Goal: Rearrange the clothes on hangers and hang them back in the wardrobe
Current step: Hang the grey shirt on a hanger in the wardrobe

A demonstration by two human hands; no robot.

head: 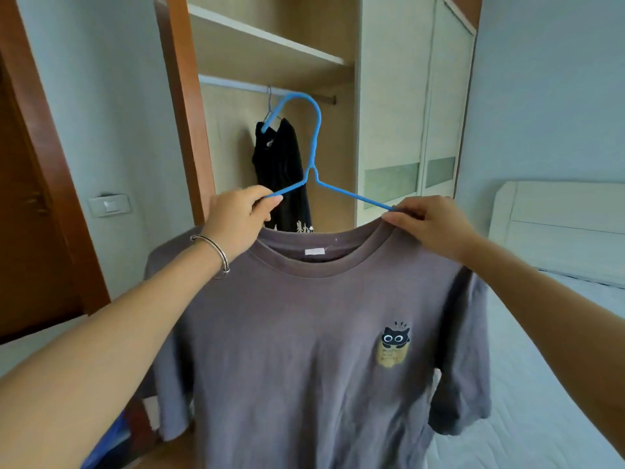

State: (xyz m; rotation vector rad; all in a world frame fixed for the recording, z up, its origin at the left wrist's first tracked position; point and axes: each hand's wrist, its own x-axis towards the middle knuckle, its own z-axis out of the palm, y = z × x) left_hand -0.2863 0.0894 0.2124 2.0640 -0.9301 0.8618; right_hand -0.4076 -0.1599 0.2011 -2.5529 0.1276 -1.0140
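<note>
The left hand (236, 218) and right hand (429, 225) pinch the blue hanger (316, 143) and grey T-shirt (304, 333) collar, with the rail (236, 83) at twelve o'clock already holding one black garment (280, 170), hanging still left.

The grey shirt (304, 333) runs off the bottom edge. It hides the blue hanger's (316, 147) lower arms and the black garment's (280, 170) bottom.

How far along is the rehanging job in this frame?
Done: one black garment already hangs on the wardrobe rail. In hand: the left hand and right hand are fitting the grey T-shirt onto the blue hanger. Left: hooking it on the rail.
</note>
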